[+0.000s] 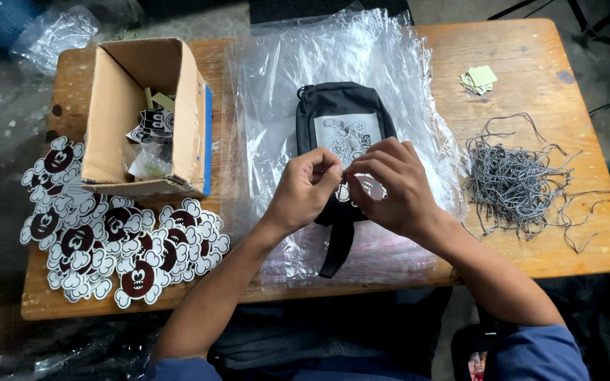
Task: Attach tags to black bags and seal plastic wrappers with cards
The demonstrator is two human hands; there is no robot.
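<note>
Left hand [307, 189]: the grip is pinched, thumb and forefinger closed on something too small to make out, met tip to tip by the other hand.
Right hand [390, 185]: the grip is likewise pressed together at the fingertips, over the lower front of the pouch.
Black pouch [344, 134]: laid flat mid-worktop directly beneath both hands, its light printed panel partly covered by them, a black strap [336, 247] trailing toward the near edge.
Clear plastic bags [277, 92]: spread in a stack under the pouch, reaching from the far edge to the near one.
Cardboard box [118, 106]: seen open on the left, just beside the plastic, tags and scraps inside.
Flower-shaped tags [107, 240]: heaped at the near left, some overhanging the worktop edge.
Cord pile [517, 185]: a grey tangle on the right, close to the right wrist.
Paper slips [479, 78]: a small pale stack at the far right.
Worktop [573, 240]: bare wood is left only along the right side and near edge.
</note>
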